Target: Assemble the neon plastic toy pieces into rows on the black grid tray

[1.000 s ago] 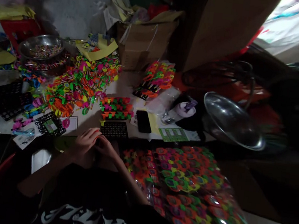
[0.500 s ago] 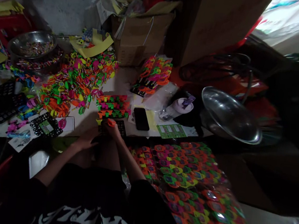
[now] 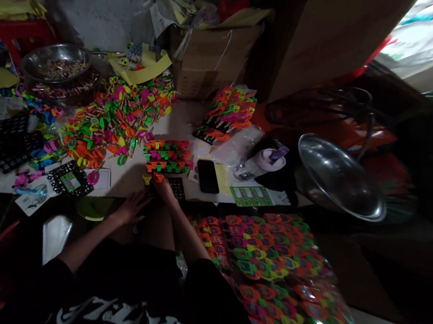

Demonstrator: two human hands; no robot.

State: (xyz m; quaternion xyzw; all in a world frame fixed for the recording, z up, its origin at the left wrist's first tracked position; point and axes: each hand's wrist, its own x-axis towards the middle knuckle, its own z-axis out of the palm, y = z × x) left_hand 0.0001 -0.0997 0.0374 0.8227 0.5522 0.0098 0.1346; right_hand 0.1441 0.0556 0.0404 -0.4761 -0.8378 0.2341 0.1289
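Note:
My right hand (image 3: 164, 191) is closed on a small orange plastic piece (image 3: 157, 177) at the black perforated tray (image 3: 176, 187). A yellow piece (image 3: 146, 179) stands just left of it in the tray. Behind, rows of orange, green and pink plastic pieces (image 3: 167, 156) stand close together. Fingers spread, my left hand (image 3: 131, 209) is empty near the table's front edge, left of the tray. A large loose heap of bright plastic pieces (image 3: 112, 125) lies beyond it.
A black phone (image 3: 208, 176), a lidded bottle (image 3: 259, 164) and green cards (image 3: 250, 196) lie to the right. A metal basin (image 3: 341, 177) stands farther right. Bagged toy watches (image 3: 270, 242) fill the lower right. Another metal bowl (image 3: 56, 71) holds small bits.
My left hand has spread its fingers and drawn slightly away from the tray. My right hand stays at the tray with the orange piece. The whole view has shifted slightly.

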